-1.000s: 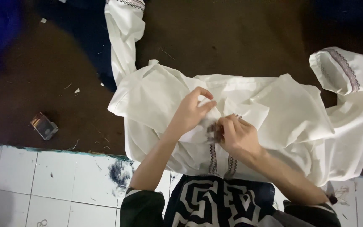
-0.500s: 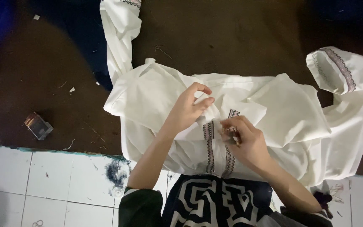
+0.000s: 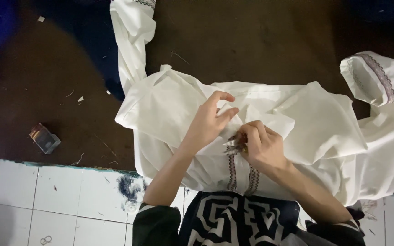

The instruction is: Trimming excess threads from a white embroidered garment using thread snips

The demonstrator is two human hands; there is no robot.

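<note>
Hands have drawn closer together since half a second ago: the right hand [image 3: 261,146], which then sat a little apart on the patterned strip, now meets the fingertips of the left hand [image 3: 210,122] at the top of that strip, and a fold of cloth has been pulled over between them. The white shirt [image 3: 324,136] otherwise lies much as it did, spread on the dark brown floor [image 3: 251,41] with its lower part lapping over onto the white tiles [image 3: 42,200]. Its long axis runs across the view from left to right; one sleeve [image 3: 133,36] stretches up and away toward the top edge, the other sleeve [image 3: 379,77], with an embroidered cuff, curls at the far right. The embroidered strip [image 3: 231,171] runs straight from the hands down toward the person. The left hand is half open, fingers bent and spread, tips pressing and pinching the cloth. The right hand is curled shut over the cloth at the strip's top, with something small and reddish at its fingertips; what it is cannot be told. A small clear box [image 3: 44,138] lies well apart on the floor to the left, and scraps of thread are scattered about it.
</note>
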